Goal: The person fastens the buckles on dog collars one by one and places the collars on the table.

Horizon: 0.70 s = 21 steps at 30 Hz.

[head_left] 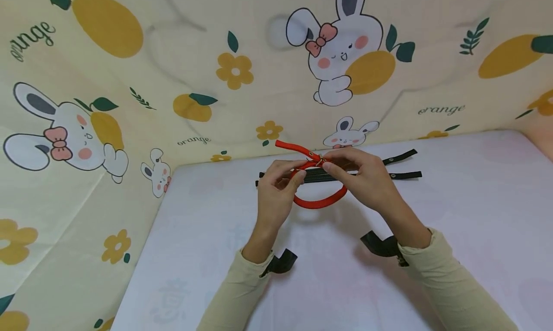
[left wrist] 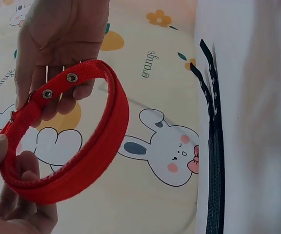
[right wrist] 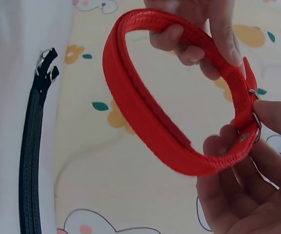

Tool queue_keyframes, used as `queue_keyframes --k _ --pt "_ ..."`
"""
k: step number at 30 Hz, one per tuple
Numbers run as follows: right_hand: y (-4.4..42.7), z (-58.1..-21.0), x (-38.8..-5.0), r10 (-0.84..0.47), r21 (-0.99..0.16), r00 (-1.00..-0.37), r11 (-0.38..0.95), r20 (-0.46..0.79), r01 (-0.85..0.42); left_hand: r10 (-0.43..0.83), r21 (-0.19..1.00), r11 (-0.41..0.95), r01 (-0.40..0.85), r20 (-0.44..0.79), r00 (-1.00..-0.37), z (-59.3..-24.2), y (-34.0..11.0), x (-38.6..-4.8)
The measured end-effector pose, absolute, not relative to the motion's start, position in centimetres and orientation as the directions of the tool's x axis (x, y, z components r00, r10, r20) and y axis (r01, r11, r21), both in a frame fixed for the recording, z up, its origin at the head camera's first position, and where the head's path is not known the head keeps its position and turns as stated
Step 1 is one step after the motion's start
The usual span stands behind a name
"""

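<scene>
A red collar (head_left: 317, 204) with metal eyelets and a metal buckle (right wrist: 255, 114) is bent into a loop, held up above the table. My left hand (head_left: 276, 184) pinches one side of its band between thumb and fingers. The right hand (head_left: 363, 177) grips the collar by the buckle, its thumb against the metal. A free red end (head_left: 289, 145) sticks out to the left past the buckle. In the left wrist view two eyelets (left wrist: 47, 93) show on the band near the right hand.
Two black collars (left wrist: 216, 170) with eyelets and metal buckles lie side by side on the white table (head_left: 207, 235), behind the hands. A cloth with rabbits and oranges (head_left: 194, 57) hangs at the back and left. Black straps (head_left: 282, 263) stick out from both cuffs.
</scene>
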State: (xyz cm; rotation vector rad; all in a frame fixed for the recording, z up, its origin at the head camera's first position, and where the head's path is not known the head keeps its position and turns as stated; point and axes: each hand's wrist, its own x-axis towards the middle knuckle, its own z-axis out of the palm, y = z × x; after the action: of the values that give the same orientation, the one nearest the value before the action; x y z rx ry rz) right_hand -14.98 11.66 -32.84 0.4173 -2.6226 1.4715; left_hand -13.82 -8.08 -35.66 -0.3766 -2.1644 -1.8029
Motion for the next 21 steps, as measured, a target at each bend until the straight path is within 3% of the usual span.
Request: queue_keyframes --k 13,21 --pt "11.74 -32.62 -14.78 -0.196 -0.843 -0.969 0.486 0.15 -0.229 0.033 0.89 0.152 0.429 0.43 -0.902 -35.62 -8.2 -13.85" --pt "11.76 -32.62 -14.76 -0.208 -0.835 -0.963 0.489 0.17 -0.253 0.049 0.876 0.131 0.464 0.461 -0.886 -35.68 -8.13 -13.91"
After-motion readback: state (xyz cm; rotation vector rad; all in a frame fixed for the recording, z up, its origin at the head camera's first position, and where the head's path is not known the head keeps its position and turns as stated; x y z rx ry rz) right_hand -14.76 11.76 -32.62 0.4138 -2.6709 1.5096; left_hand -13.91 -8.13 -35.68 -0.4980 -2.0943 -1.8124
